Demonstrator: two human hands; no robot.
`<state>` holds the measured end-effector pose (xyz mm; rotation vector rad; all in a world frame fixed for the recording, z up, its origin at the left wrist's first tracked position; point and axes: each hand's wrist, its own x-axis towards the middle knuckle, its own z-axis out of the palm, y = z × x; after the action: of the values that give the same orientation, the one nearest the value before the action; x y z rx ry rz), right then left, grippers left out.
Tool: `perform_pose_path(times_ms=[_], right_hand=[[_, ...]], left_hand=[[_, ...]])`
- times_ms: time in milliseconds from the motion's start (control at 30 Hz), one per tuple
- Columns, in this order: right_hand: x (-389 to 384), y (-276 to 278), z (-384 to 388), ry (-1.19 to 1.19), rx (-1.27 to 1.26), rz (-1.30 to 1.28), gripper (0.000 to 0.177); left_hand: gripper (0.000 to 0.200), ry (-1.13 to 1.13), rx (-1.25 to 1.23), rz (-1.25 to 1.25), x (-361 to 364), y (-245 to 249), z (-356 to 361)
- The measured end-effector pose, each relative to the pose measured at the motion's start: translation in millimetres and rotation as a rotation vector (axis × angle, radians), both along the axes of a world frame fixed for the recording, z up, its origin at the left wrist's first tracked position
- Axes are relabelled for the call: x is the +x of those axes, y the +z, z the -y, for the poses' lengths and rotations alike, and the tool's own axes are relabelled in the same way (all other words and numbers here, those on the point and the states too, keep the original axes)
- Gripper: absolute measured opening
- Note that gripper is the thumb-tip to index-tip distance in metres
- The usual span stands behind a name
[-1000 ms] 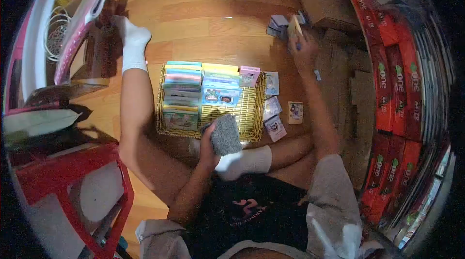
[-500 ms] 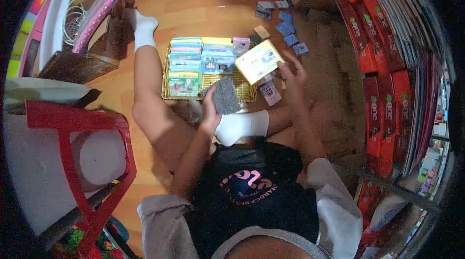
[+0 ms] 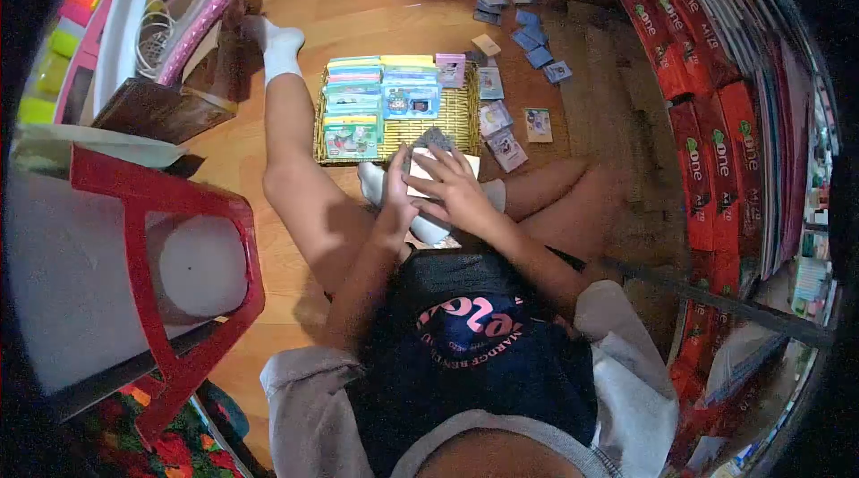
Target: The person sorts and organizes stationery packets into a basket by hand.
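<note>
I sit on a wooden floor with my legs out. My left hand (image 3: 395, 187) grips a grey cloth (image 3: 433, 138), of which only the top edge shows. My right hand (image 3: 450, 185) lies over a pale flat box (image 3: 419, 162) held against the cloth, fingers spread across it. Both hands meet just in front of a woven basket (image 3: 460, 111) that holds several colourful small boxes (image 3: 376, 98) standing in rows.
Loose cards (image 3: 506, 143) lie right of the basket, and more blue ones (image 3: 528, 35) farther back. Red cartons (image 3: 707, 147) are stacked along the right. A red stool (image 3: 179, 236) and a pink shelf unit (image 3: 134, 22) stand at the left.
My right hand fetched the pale box from the far right and brought it down to my left hand and the cloth. The view has tilted downward.
</note>
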<state>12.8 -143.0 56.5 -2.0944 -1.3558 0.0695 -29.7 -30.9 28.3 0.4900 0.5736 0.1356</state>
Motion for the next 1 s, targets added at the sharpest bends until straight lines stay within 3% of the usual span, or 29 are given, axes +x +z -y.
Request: perform_pose_path(times_ms=[33, 67, 133, 200, 300, 333, 400, 433, 567, 667, 733, 767, 800, 833, 867, 933, 1000], right_hand=[[0.0, -1.2, 0.0, -0.016, -0.049, 0.039, 0.040], [0.0, -2.7, 0.3, -0.033, -0.100, 0.076, 0.043], [5.1, -5.1, -0.7, -0.094, -0.179, 0.117, 0.043], [10.6, -4.2, -0.3, -0.147, -0.152, 0.100, 0.039], [19.0, -9.8, -5.0, -0.259, -0.153, 0.113, 0.038], [22.9, -12.9, -6.8, -0.257, -0.156, 0.112, 0.038], [28.9, -18.5, -11.2, -0.413, -0.106, -0.013, 0.039], [23.8, -17.7, -14.8, -0.372, -0.182, 0.019, 0.040], [3.6, -1.8, -18.4, -0.128, -0.139, 0.243, 0.040], [4.6, 4.9, -17.8, -0.088, -0.073, 0.230, 0.042], [5.9, 4.4, -15.1, -0.100, -0.121, 0.235, 0.044], [7.5, 2.0, -13.1, -0.187, -0.131, 0.205, 0.043], [10.1, -1.2, -10.3, -0.274, -0.141, 0.174, 0.043], [17.4, -6.5, -7.6, -0.364, -0.110, 0.027, 0.045], [29.1, -13.4, -5.1, -0.386, 0.189, -0.422, 0.048], [54.8, -14.9, 1.6, -0.649, 0.298, -0.905, 0.047], [61.1, 11.3, 10.4, -0.461, 0.729, -1.701, 0.044]], left_hand=[[0.032, 0.061, 0.141, -0.039, -4.1, 17.0, 4.3], [0.032, 0.065, 0.142, -0.042, -0.7, 2.3, -0.3], [0.036, -0.009, -0.167, -0.080, 12.3, -24.0, -11.6], [0.036, -0.023, -0.141, -0.063, 15.1, -26.3, -9.9], [0.036, -0.177, -0.168, 0.222, 14.1, -48.7, -9.7], [0.038, -0.360, -0.360, 0.543, 16.6, -49.1, -11.0], [0.035, -0.245, -0.110, 0.030, 12.3, -50.3, 15.0], [0.041, -0.309, -0.206, -0.160, 7.0, -22.1, 21.2], [0.044, -0.111, -0.053, -0.002, 7.3, -28.7, 14.2], [0.048, 0.100, 0.098, 0.155, 7.4, -26.2, 3.4], [0.051, 0.018, 0.000, -0.009, 11.2, -12.6, -14.8], [0.054, 0.031, -0.193, 0.187, 17.9, -16.6, -22.0], [0.055, 0.071, -0.242, 0.156, 20.2, -21.1, -24.6], [0.056, 0.075, -0.262, 0.223, 21.6, -24.7, -26.4], [0.056, 0.080, -0.282, 0.288, 22.1, -27.4, -28.2], [0.055, 0.081, -0.254, 0.253, 22.9, -31.4, -29.1], [0.055, 0.080, -0.230, 0.223, 25.3, -36.6, -27.5]])
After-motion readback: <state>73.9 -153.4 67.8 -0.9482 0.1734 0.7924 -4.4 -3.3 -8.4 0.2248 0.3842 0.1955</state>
